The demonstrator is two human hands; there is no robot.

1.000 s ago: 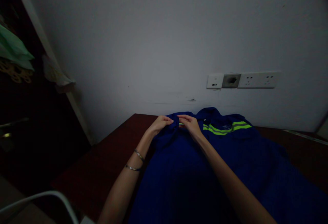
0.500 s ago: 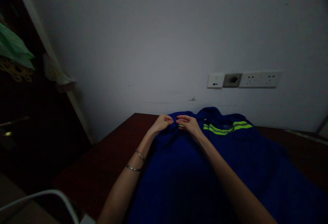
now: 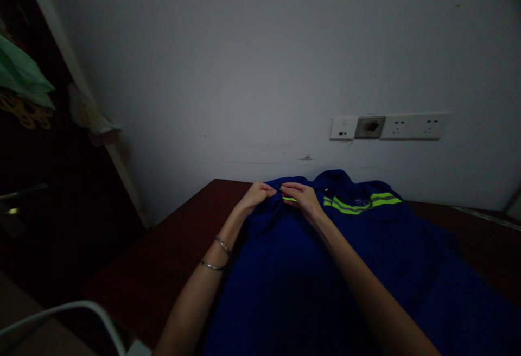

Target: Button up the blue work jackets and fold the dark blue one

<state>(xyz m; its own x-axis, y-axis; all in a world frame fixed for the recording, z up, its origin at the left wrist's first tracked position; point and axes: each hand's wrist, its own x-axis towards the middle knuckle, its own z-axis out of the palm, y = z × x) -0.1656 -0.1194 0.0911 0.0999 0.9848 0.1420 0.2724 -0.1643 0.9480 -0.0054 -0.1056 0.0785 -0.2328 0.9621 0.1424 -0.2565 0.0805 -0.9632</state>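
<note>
A dark blue work jacket [image 3: 301,258] with yellow-green and grey reflective stripes lies spread over the table. My left hand [image 3: 258,195] pinches its cloth near the far edge, by the collar area. Close beside it, my right hand [image 3: 300,196] grips the same part of the jacket, thumb and fingers pressed together. The fingertips of both hands nearly meet. Whatever small piece of the jacket lies between them is too dark to make out. A reflective stripe [image 3: 350,208] shows right of my right hand.
The dark red table [image 3: 171,242] stands against a pale wall [image 3: 228,74] with a row of sockets [image 3: 411,127]. A dark door [image 3: 73,182] is on the left, with green cloth [image 3: 22,68] hanging there. A white curved tube [image 3: 77,305] shows at bottom left.
My hands have shifted very slightly; the fingertips sit a little closer together. A bit more of the stripe shows under my right hand. The jacket otherwise lies the same.
</note>
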